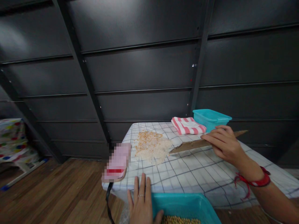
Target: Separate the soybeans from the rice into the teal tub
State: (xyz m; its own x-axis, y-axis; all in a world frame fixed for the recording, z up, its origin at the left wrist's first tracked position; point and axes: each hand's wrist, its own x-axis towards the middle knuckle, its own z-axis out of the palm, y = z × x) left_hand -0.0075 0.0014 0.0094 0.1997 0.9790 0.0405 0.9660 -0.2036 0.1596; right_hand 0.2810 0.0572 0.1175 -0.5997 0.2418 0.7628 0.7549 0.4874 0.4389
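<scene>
Our right hand [221, 143] is pinching a long cardboard strip [191, 146] between thumb and fingers, and we're holding it slantwise above a cloth-covered table [198, 168]. Its left tip is coming right up to the white grains [156, 153]; whether it's touching them, we can't tell. Those white grains are lying mixed with yellow grains [149, 137] in one thin patch, the yellow mostly gathering at the back.

Down at the near edge, our left hand [140, 202] is spreading its fingers forward, the thumb lying by the left rim of a blue tub [182, 199]. Whether it's gripping, we can't tell. Beans [179, 220] are covering what we're seeing of the tub's floor.

For room, we're having a broad stretch of checks between the patch and the near edge, and more running right beneath the strip. Leftward it's getting tighter: a phone [118, 160] is sitting along that edge, its black strap [108, 199] dangling past the corner. Behind the strip, a striped towel [188, 125] and a second tub [207, 117] are crowding the back, near the dark wall [140, 71].

As for writing, the phone is showing a red band, but pixel blocks are hiding any lettering.
</scene>
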